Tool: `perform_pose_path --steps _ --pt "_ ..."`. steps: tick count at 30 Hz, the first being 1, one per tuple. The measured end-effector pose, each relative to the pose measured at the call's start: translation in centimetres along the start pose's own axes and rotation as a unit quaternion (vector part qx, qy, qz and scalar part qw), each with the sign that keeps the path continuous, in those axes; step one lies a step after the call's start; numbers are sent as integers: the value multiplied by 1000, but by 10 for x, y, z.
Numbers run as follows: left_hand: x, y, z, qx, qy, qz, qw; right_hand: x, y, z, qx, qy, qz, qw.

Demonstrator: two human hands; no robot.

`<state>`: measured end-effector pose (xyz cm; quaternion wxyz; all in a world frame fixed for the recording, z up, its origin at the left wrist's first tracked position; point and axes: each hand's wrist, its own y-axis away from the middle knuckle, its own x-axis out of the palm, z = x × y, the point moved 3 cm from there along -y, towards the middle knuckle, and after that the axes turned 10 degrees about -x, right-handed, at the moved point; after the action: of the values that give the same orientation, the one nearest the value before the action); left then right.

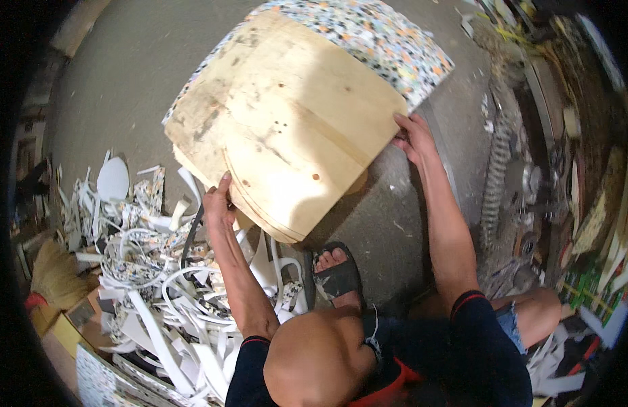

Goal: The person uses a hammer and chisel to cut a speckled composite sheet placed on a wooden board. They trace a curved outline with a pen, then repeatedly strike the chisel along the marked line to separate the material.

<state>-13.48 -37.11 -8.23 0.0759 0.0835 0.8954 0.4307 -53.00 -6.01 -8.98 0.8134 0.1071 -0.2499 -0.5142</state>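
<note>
A pale plywood board (287, 115) with dark smudges, holes and a curved line near its lower left lies over a speckled multicoloured foam sheet (395, 47), which shows behind it along the top. My left hand (219, 200) grips the board's lower-left edge, thumb on top and fingers mostly underneath. At the board's right corner, my right hand (412, 139) has its fingers round the edge. What lies directly beneath the board is mostly hidden.
White foam offcuts (154, 305) pile up at left, beside a straw broom (60, 275). Along the right run stacked timber (595, 224) and a coiled ribbed hose (494, 190). My sandalled foot (334, 271) and bent knees (534, 315) are below the board.
</note>
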Motion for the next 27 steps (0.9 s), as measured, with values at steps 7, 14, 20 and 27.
perform_pose_path --steps 7,14,20,27 --pt "-42 50 22 53 -12 -33 998 15 37 -6 -2 61 18 998" --pt "-72 33 45 81 -68 -133 985 12 42 -27 7 144 -26 989" --pt "-35 73 65 242 -114 -131 955 25 111 -38 -120 318 -109 934" --pt "0 142 102 382 -497 -120 770 76 164 -70 -129 347 -98 924"
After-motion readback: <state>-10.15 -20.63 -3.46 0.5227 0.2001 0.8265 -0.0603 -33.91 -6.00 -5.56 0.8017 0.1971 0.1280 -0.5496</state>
